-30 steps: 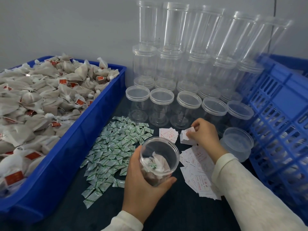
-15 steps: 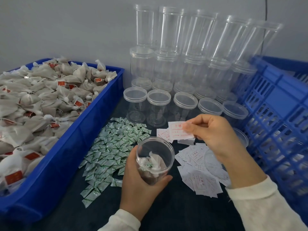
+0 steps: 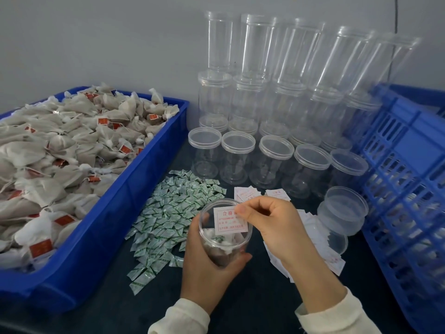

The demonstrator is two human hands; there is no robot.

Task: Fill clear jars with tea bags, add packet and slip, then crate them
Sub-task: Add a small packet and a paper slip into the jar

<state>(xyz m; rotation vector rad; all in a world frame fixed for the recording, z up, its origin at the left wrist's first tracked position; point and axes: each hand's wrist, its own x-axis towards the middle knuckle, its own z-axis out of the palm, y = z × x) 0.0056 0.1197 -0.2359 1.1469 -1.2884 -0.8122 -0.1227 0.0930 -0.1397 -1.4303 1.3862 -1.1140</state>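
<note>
Slip point(image 3: 230, 221) of white paper with red print sits over the mouth of the open clear jar point(image 3: 225, 233), pinched at its upper right corner between thumb and forefinger of the right hand point(image 3: 272, 222), whose other fingers are curled in behind. The left hand point(image 3: 212, 266) grips the jar from below and the left, fingers wrapped round its wall and thumb on the near right side, holding it above the dark tabletop point(image 3: 240, 307). Inside the jar lie tea bags with a small green-and-white packet among them. Just left of the jar a loose heap of green-and-white packets point(image 3: 168, 220) spreads over the table, and beyond that heap stands a blue tray point(image 3: 125, 213) piled with tan tea bags point(image 3: 60, 160) bearing red tags. More white slips point(image 3: 320, 251) lie scattered under and to the right of the right wrist, with a few more just beyond the jar. A detached clear lid point(image 3: 343, 213) rests on the slips, near the blue slatted crate point(image 3: 407, 189) at the right edge. Behind, against the grey wall, a row of lidded empty jars point(image 3: 274, 162) stands on the table, and further jars are stacked in tiers above them, the top tier leaning right. Both cream sleeves show at the bottom of the view.
</note>
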